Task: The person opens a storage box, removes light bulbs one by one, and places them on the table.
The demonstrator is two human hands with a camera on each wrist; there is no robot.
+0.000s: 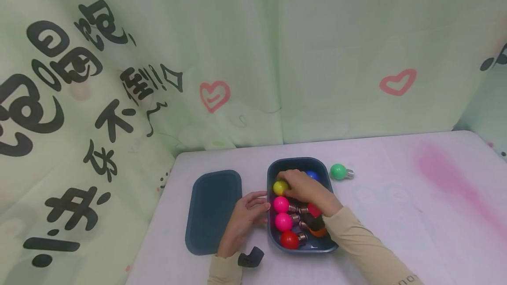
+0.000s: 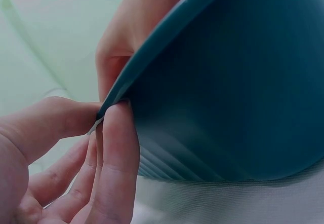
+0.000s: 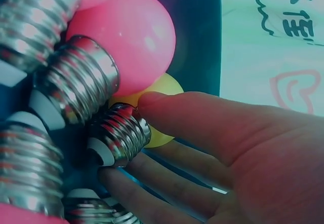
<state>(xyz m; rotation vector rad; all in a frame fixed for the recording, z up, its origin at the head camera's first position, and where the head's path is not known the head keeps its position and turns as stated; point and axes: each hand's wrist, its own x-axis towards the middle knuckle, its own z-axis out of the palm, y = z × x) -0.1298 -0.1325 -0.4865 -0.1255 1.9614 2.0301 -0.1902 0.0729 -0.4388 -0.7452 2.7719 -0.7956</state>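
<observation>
My right hand [image 1: 303,186] reaches into a dark blue plastic box [image 1: 299,251] and holds a yellow light bulb [image 1: 280,187] near its left wall. In the right wrist view the thumb [image 3: 190,117] lies on the yellow globe near its metal screw base [image 3: 121,135], with fingers beneath. My left hand [image 1: 247,214] stands at the box's left side; in the left wrist view its thumb and a finger [image 2: 119,158] pinch the rim. Beside the yellow bulb lie pink bulbs [image 1: 281,204], and a red bulb [image 1: 290,240] is at the near end. A blue bulb [image 1: 312,175] is partly hidden behind the right hand.
A dark blue lid [image 1: 214,208] lies flat on the white-covered table [image 1: 396,232], left of the box. A green bulb [image 1: 338,171] lies outside the box at its far right. A pale green curtain [image 1: 336,56] hangs behind the table.
</observation>
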